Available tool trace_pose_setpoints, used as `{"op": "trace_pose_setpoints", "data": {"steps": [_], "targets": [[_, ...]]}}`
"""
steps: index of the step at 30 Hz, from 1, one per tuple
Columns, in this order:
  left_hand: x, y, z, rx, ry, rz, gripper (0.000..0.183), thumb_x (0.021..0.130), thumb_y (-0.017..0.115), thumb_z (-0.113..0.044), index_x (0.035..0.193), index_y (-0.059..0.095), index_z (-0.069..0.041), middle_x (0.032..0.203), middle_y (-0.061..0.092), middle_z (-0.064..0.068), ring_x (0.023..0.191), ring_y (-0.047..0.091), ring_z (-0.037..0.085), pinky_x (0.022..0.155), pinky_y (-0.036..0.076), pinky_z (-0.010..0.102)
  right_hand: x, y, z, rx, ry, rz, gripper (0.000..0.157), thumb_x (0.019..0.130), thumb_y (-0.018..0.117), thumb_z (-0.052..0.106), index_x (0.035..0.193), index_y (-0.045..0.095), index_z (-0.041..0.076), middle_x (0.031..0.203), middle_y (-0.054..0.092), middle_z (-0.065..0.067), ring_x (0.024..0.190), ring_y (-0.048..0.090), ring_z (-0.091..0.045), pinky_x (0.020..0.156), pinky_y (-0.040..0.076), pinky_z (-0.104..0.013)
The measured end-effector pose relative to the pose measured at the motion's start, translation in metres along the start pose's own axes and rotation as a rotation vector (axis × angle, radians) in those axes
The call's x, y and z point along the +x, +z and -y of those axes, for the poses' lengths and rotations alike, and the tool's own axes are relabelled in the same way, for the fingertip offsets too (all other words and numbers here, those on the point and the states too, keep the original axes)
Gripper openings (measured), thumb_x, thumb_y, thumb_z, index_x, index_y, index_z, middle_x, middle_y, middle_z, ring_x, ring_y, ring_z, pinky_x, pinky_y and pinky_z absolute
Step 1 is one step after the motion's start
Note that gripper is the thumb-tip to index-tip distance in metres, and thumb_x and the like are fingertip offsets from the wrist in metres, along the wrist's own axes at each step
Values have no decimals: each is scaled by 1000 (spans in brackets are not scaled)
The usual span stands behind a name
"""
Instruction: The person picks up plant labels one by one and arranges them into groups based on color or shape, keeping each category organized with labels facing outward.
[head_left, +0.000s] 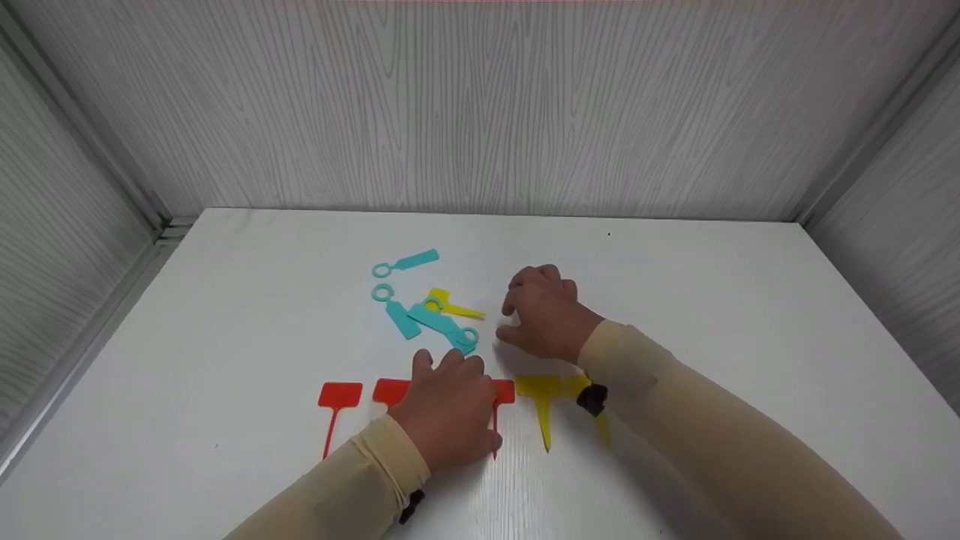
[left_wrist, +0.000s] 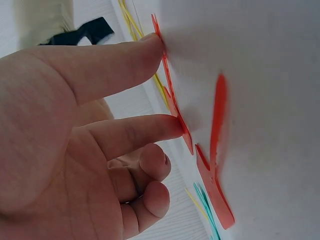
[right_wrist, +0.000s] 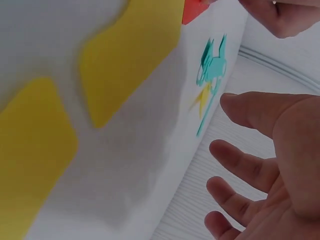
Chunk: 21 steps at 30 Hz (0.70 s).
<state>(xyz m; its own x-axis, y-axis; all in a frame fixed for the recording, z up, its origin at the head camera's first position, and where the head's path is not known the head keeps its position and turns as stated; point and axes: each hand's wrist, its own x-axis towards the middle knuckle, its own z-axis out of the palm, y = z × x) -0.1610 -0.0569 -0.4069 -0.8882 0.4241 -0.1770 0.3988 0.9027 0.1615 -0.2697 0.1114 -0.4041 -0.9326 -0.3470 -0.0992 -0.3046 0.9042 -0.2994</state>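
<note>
My left hand [head_left: 450, 412] is low over a row of flat red T-shaped plant labels. In the left wrist view its thumb and index finger, spread apart, touch the stem and head of one red label [left_wrist: 185, 134]; the other fingers are bent. Another red label [left_wrist: 218, 195] lies beside it. My right hand [head_left: 546, 311] hovers with loosely bent fingers and holds nothing. Below it are two yellow T-shaped plant labels [head_left: 538, 386], one partly hidden by the right wrist. Nearest its fingertips lies a yellow label [head_left: 459, 309], partly under teal ring-ended tags [head_left: 435, 320].
A separate teal tag [head_left: 418, 260] lies at the back of the scattered group. Leftmost in the row is a red label [head_left: 340, 394]. The white table [head_left: 712, 300] meets wood-grain panels [head_left: 480, 112] at the back and sides.
</note>
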Motion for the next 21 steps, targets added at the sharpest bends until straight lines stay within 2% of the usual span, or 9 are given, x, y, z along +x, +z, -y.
{"op": "trace_pose_setpoints", "data": {"steps": [7,14,21], "targets": [[2,2,1,-10,0,4,57,72,104,-45,114,83,-13,115,71,8,112,61,31,98,45,65,30,11,9,-28,-54,7,28,100,84,34,121,84,14,144,60,-7,143,43,-31,120,39,-57],[0,0,-1,6,4,14,58,73,104,-43,118,82,-13,116,71,8,114,61,30,100,46,63,44,15,14,-9,-29,43,25,100,84,33,118,85,15,140,62,-4,139,45,-29,118,39,-55],[1,0,1,2,3,16,59,73,104,-43,118,82,-13,115,70,7,113,60,29,99,45,61,51,17,17,-46,-28,32,19,100,86,32,108,86,14,119,65,-1,121,51,-25,111,41,-53]]}}
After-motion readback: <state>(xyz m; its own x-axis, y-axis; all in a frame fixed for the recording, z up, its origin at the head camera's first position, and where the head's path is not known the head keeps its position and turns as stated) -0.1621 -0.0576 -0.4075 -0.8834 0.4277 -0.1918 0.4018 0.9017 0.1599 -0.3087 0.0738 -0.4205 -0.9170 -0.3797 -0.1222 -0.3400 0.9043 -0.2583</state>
